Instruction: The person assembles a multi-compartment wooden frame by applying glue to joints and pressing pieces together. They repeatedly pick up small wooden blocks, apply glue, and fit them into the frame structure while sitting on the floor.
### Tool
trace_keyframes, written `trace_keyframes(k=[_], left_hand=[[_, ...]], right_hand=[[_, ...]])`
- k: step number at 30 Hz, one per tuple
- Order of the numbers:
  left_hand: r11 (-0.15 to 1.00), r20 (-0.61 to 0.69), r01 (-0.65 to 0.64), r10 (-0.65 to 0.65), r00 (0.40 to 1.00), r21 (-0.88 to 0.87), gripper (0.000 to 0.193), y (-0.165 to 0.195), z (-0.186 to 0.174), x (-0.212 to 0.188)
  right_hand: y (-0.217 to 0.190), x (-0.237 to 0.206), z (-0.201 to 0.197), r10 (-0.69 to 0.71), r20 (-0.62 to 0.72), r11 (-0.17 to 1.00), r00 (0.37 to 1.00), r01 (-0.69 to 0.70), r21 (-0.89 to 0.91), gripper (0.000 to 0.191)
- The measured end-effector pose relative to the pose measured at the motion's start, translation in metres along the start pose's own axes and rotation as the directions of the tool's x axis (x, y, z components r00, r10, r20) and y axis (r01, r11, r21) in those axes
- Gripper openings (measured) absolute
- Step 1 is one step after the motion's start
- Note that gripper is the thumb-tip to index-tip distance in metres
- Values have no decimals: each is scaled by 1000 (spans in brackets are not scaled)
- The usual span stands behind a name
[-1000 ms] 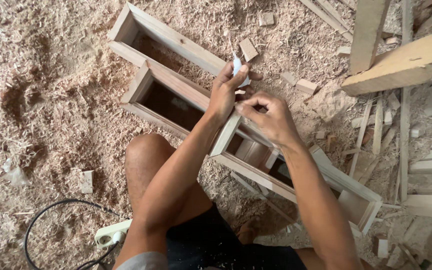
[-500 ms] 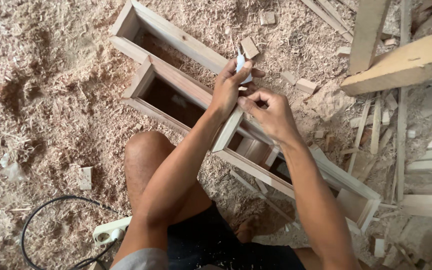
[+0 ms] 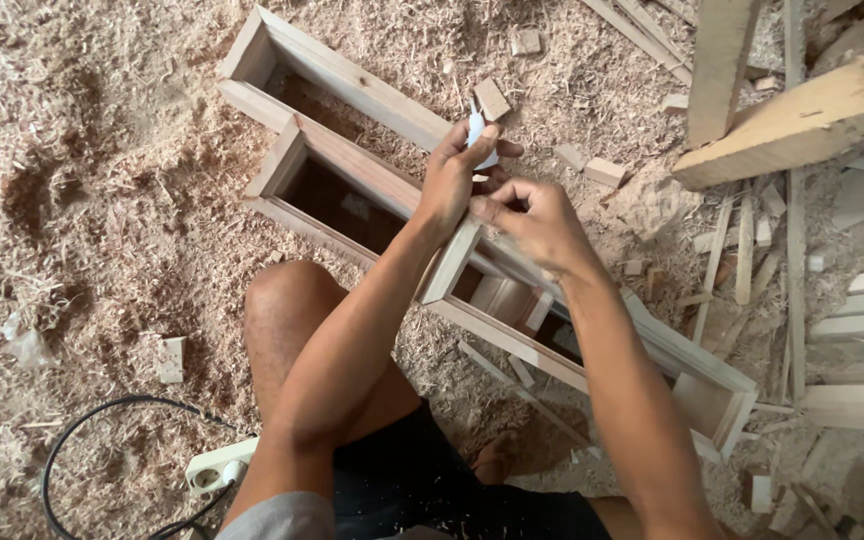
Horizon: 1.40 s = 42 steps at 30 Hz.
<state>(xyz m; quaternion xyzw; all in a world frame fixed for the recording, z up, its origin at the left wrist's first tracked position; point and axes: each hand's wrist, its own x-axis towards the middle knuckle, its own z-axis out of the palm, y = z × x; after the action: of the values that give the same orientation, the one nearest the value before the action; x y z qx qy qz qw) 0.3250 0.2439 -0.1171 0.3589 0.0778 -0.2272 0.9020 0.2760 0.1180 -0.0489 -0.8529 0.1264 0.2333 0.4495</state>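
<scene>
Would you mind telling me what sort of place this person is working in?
Most likely a woodworking shop, with work done on the floor. Wood shavings cover the ground, long wooden frames lie in them, and cut boards and offcuts are piled at the side.

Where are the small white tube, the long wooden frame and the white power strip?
small white tube point(image 3: 476, 130), head view, upper body above the fingers.
long wooden frame point(image 3: 352, 165), head view, top rail.
white power strip point(image 3: 218, 466), head view, casing.
</scene>
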Motion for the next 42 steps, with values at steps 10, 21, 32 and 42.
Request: trace_keyframes(k=[10, 21, 32, 42], left_hand=[[997, -5, 32, -32, 999, 67, 21, -1, 1, -1], [998, 18, 18, -19, 1000, 56, 27, -2, -2, 0], [999, -4, 33, -32, 999, 21, 24, 1, 0, -2], [999, -12, 7, -6, 1000, 42, 25, 6, 1, -1]], right_hand=[[17, -22, -23, -65, -182, 996, 981, 75, 48, 25], [31, -45, 2, -434, -136, 843, 891, 348, -410, 37], [3, -28, -14, -319, 50, 910, 947, 320, -265, 33], [-15, -13, -13, -185, 89, 953, 979, 201, -227, 17]])
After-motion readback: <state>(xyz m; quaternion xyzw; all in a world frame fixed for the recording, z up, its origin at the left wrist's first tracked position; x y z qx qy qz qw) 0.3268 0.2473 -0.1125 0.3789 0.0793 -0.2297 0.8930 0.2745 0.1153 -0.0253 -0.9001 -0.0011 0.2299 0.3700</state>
